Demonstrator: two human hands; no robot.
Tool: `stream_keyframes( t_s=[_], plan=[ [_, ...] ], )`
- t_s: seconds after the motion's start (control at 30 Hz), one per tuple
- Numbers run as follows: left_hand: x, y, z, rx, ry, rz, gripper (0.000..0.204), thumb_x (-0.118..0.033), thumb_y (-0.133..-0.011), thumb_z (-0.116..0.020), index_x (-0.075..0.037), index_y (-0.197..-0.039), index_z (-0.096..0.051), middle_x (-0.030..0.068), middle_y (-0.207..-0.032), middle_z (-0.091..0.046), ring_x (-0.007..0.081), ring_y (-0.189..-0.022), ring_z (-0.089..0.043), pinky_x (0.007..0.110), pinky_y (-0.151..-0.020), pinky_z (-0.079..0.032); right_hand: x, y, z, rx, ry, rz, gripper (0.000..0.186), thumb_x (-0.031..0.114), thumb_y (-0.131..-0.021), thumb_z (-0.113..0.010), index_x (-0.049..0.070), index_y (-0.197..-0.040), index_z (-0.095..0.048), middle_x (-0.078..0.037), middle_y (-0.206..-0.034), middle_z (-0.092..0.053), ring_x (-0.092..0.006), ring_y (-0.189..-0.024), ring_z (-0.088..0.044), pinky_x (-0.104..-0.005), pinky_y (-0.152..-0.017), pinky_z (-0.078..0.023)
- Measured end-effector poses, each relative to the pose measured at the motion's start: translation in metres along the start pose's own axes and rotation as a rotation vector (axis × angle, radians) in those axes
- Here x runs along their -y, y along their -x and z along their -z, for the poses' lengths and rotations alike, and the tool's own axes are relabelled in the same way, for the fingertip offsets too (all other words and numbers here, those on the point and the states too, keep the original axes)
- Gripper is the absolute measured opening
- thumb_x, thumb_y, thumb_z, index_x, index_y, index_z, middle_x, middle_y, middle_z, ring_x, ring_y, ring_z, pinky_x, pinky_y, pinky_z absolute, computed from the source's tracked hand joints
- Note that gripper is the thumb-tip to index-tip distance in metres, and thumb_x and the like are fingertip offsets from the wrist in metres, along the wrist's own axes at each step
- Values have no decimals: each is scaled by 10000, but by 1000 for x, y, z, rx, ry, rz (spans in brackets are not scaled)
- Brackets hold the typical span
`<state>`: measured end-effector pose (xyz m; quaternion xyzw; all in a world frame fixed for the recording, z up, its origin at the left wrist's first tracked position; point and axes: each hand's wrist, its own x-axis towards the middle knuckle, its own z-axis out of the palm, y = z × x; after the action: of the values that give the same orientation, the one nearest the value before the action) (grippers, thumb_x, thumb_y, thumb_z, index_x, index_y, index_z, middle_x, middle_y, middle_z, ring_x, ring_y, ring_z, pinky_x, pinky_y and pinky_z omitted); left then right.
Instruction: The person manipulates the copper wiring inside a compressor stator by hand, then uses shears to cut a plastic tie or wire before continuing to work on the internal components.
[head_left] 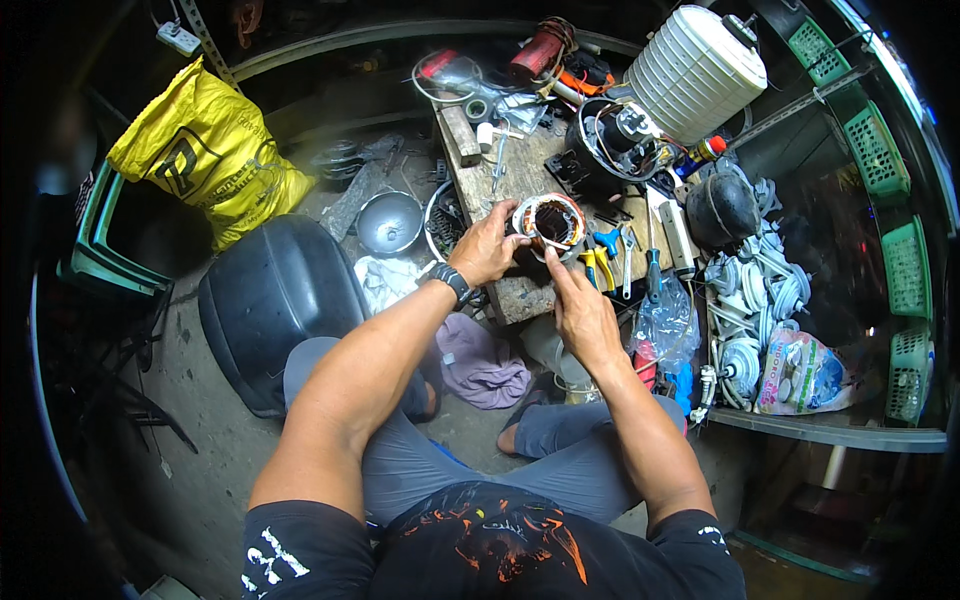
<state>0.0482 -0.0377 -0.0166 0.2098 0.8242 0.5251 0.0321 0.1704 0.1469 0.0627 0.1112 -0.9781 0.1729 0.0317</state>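
Over the front of a wooden bench (525, 303), both hands are at a ring-shaped motor stator (571, 221) with copper windings and an open, dark center. My left hand (484, 246) grips its left side, fingers at the far edge and thumb at the near one. From the near side, my right hand (587, 315) has its index finger against the lower rim; its other fingers are curled and partly hidden. Just right of the stator lie yellow-handled pliers (598, 270), a blue-handled tool (607, 240), a wrench (627, 262) and a screwdriver (654, 275).
Beyond the stator stands an open black motor housing (592, 150), with a white ribbed container (697, 72) behind it. White plastic parts (752, 285) crowd the right shelf. Left of the bench are a metal bowl (390, 223), a black case (283, 310) and a yellow sack (215, 150).
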Motion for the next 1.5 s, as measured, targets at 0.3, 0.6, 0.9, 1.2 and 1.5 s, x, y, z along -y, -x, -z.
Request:
stream_keyframes(
  t_s=[0.3,0.6,0.9,1.2,1.5],
  plan=[
    [-2,-2,0,-3,-3,-11,512,-114,-987,-628,6,-1438,-416,306,-1342,-612,434,-1280,-596,470,-1069,-490,6,-15,2,2,21,7,678,15,-899,-522,169,-1552,-427,-193,-1054,-631,-442,-829,-678,-535,-729,-553],
    [-4,1,0,33,-9,29,484,-99,-1007,-581,19,-1429,-374,311,-1358,-598,440,-1282,-595,478,-1060,-496,11,-14,0,1,-6,-11,659,13,-905,-518,155,-1544,-441,-201,-1051,-635,-451,-870,-676,-543,-749,-548],
    [-6,4,-11,-78,74,22,256,-89,-988,-579,5,-1188,-448,279,-1358,-609,459,-1142,-653,474,-994,-520,12,-14,-9,-104,-37,17,630,14,-916,-547,108,-1532,-453,-209,-1035,-638,-452,-833,-668,-549,-721,-541],
    [-23,14,-11,-163,-1,-34,292,-103,-942,-690,16,-1166,-545,245,-1415,-592,415,-1189,-649,437,-975,-542,17,-17,-8,-80,3,-57,574,60,-952,-530,116,-1520,-468,-199,-1039,-645,-441,-844,-687,-532,-726,-564],
    [-28,4,2,-70,-553,-353,291,-78,-934,-557,14,-1209,-557,188,-1173,-655,327,-1056,-681,407,-868,-589,16,-9,-7,-96,-8,-45,633,45,-928,-546,129,-1547,-445,-202,-1037,-637,-437,-884,-678,-536,-763,-547]
  ],
)
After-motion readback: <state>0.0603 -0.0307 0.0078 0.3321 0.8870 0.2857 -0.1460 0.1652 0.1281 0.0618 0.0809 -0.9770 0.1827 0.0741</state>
